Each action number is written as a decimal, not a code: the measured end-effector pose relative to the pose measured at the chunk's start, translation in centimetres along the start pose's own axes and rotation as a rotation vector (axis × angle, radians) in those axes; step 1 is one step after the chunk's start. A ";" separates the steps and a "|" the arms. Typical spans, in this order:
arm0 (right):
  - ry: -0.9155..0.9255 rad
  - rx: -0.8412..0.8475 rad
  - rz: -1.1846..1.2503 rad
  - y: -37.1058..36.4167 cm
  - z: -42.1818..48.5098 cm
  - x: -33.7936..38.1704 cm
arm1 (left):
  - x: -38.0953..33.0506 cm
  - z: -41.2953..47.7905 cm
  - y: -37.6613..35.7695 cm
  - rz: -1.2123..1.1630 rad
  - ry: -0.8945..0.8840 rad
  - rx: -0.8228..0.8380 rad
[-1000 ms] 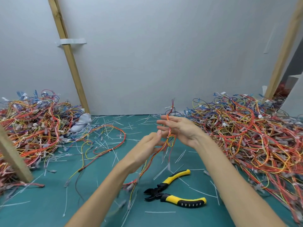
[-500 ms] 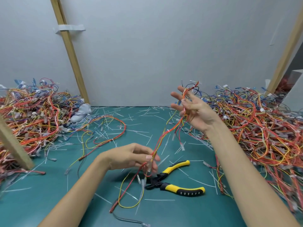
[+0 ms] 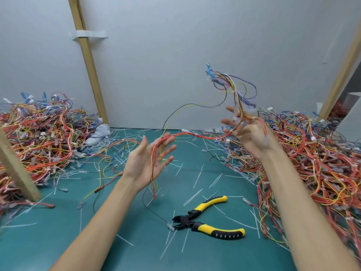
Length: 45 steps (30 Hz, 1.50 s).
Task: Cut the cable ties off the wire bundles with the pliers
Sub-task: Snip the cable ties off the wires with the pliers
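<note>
One wire bundle (image 3: pixel 195 135) strung between left hand (image 3: pixel 148 161), right hand (image 3: pixel 248 135), pliers (image 3: pixel 188 220) below

The surface (image 3: pixel 39 247) is a smooth, matt mat. At 5 o'clock the pliers (image 3: pixel 192 222) show a dull metal head and plastic grips (slightly glossy). The wire pile (image 3: pixel 312 163) at 3 o'clock wears shiny plastic insulation; the slat (image 3: pixel 88 61) at 11 is bare wood.

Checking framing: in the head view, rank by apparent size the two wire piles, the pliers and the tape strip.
1. Right wire pile and left wire pile: largest, both cropped, not ranked.
2. Yellow-handled pliers.
3. Tape strip, though farther away.
</note>
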State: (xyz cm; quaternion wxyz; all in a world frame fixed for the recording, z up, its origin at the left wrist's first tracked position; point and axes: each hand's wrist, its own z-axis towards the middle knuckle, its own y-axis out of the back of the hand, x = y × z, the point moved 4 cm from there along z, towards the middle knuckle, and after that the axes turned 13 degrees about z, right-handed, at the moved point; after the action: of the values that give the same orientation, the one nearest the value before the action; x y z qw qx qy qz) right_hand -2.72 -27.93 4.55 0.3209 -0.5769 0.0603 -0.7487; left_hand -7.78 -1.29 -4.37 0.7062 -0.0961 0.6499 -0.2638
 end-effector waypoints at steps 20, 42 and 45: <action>-0.296 0.219 0.175 0.8 -1.1 -8.3 | 2.1 -0.9 2.3 -0.164 -0.001 -0.128; -0.434 0.304 -0.051 -1.9 -2.0 -9.1 | 2.5 -1.0 0.0 -0.066 0.036 -0.131; -0.374 -0.029 -0.029 0.4 -0.6 -8.9 | 2.2 -1.0 0.0 0.146 0.117 -0.083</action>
State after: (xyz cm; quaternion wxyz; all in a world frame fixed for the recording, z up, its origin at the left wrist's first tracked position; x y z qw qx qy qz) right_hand -1.95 -23.53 -3.15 0.3074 -0.7114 0.0022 -0.6320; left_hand -8.75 -2.16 -6.42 0.6799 -0.0622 0.7056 -0.1896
